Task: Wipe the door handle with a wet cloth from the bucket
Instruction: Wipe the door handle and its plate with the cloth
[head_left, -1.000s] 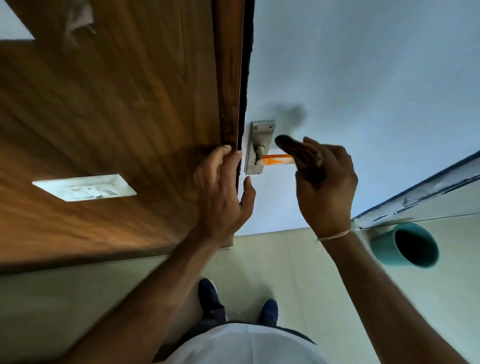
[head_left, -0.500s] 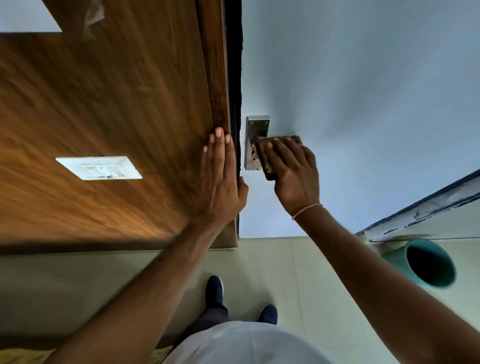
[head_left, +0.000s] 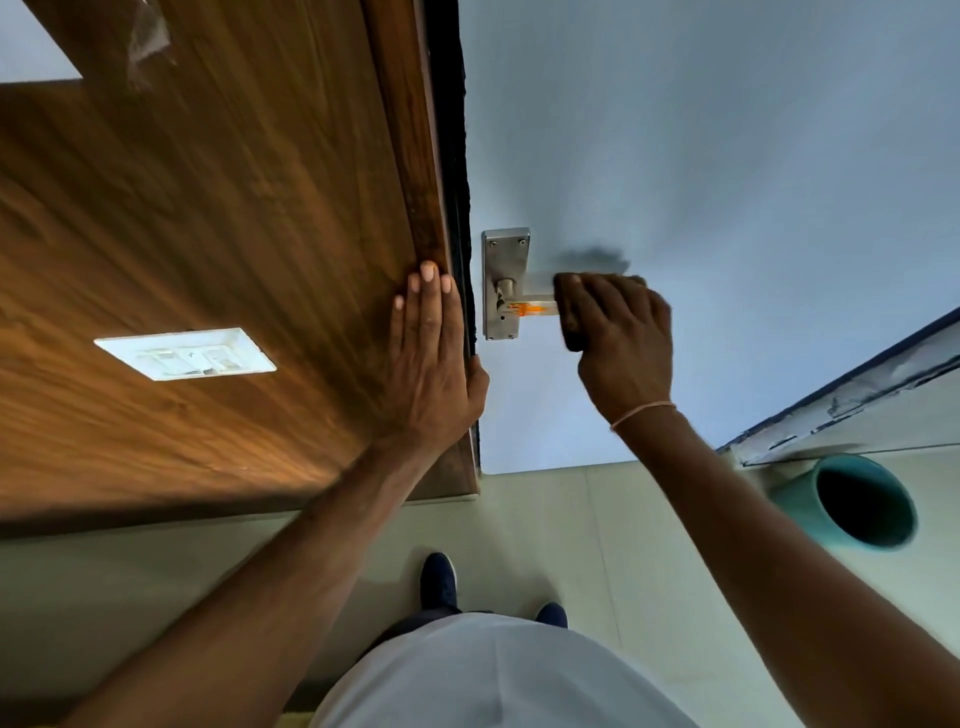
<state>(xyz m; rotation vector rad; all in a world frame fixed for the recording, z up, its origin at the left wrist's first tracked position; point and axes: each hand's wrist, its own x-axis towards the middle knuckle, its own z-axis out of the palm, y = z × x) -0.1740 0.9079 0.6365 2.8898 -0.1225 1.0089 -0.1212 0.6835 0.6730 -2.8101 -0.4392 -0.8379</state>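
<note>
A metal door handle (head_left: 524, 306) with an orange mark sticks out from a steel backplate (head_left: 505, 260) on the pale blue door. My right hand (head_left: 621, 338) is closed around the outer part of the lever, gripping a dark brown cloth (head_left: 571, 335) that shows only at the fingers' left edge. My left hand (head_left: 431, 364) lies flat, fingers together, on the wooden frame just left of the door's edge, its thumb hooked round the edge. A teal bucket (head_left: 810, 499) stands on the floor at the lower right; its inside is dark.
A white switch plate (head_left: 184, 354) is set in the brown wood panel (head_left: 208, 234) at left. Pale floor tiles (head_left: 571, 530) lie below, with my dark shoes (head_left: 439, 579) on them. A chipped skirting edge (head_left: 857, 389) runs along the right wall above the bucket.
My right hand with the cloth has slid right along the lever, away from the backplate, uncovering the lever's orange-marked base. My left hand stays flat on the frame.
</note>
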